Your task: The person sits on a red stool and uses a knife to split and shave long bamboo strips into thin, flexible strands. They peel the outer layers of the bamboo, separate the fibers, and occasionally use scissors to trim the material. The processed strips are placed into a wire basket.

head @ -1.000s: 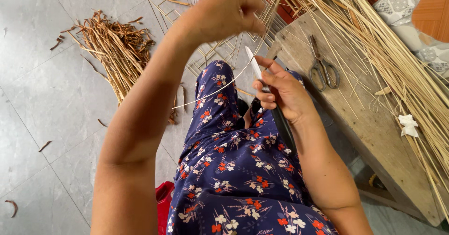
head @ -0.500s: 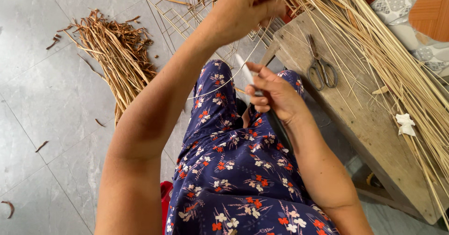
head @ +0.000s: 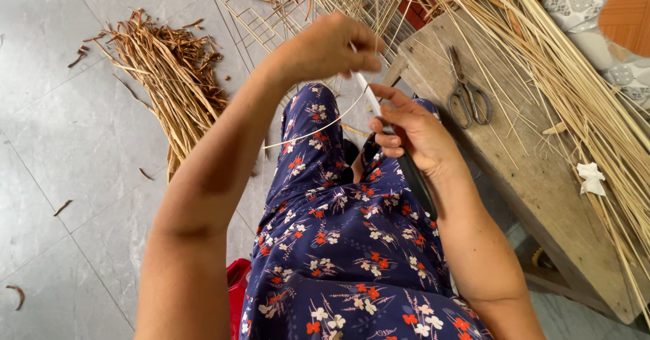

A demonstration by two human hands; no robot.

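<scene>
My left hand point(head: 325, 47) is raised in front of me, pinching the upper end of a thin pale cane strip point(head: 318, 126). The strip curves down and to the left over my flowered blue trousers point(head: 338, 231). My right hand point(head: 413, 133) grips a knife with a pale blade point(head: 367, 95) and a dark handle, the blade lying against the strip just under my left fingers. The two hands are close together, almost touching.
A wooden bench point(head: 521, 171) at the right carries scissors point(head: 467, 96) and a long bundle of pale cane sticks point(head: 575, 89). A heap of brown peelings point(head: 169, 82) lies on the grey tiled floor point(head: 61, 150). A woven cane frame point(head: 284, 8) is ahead. A red object point(head: 237, 289) sits below my left arm.
My left hand has drawn the strip upward and slightly right, then come back down a little closer to the knife. The right hand with the knife has hardly moved.
</scene>
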